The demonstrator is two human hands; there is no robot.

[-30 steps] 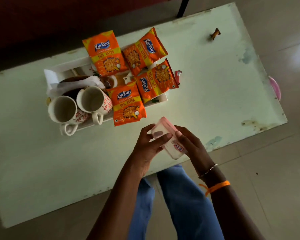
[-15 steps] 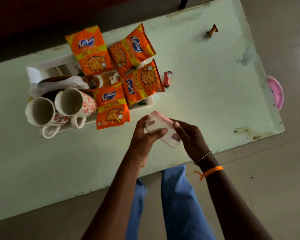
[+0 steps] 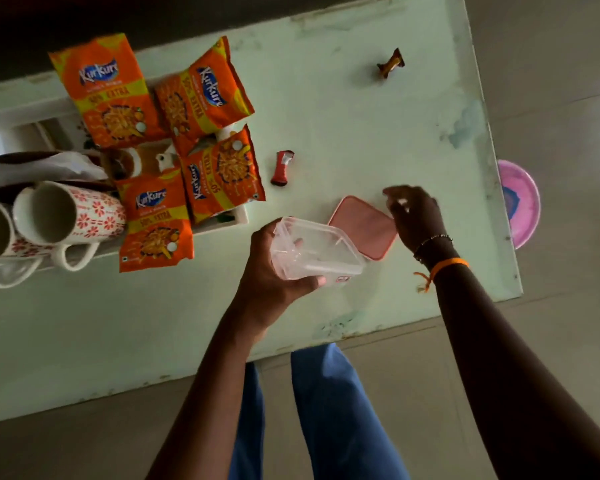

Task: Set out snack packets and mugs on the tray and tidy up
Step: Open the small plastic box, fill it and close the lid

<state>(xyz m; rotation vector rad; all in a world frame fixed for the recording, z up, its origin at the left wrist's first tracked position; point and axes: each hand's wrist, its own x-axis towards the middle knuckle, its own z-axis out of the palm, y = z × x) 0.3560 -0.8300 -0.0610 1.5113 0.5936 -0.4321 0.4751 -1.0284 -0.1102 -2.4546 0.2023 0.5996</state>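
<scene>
My left hand (image 3: 271, 271) grips a clear plastic container (image 3: 319, 251), tilted with its mouth open, just above the table's front edge. Its pink lid (image 3: 362, 226) lies flat on the table right behind it. My right hand (image 3: 416, 216) is at the lid's far right corner with loosely curled fingers and holds nothing. Several orange snack packets (image 3: 156, 223) lie over the white tray (image 3: 238, 220) at the left. Two white mugs with red flowers (image 3: 73, 213) lie on their sides at the tray's left end.
A red sweet wrapper (image 3: 282, 168) lies right of the tray, and a brown wrapped sweet (image 3: 390, 64) lies near the far right of the pale green table (image 3: 361, 126). A pink plate (image 3: 520, 202) sits on the floor beyond the table's right edge. Crumpled white paper (image 3: 45, 168) lies in the tray.
The lid has come off the container and now lies on the table. My right hand moved right with it and let it go; my left hand keeps the opened container.
</scene>
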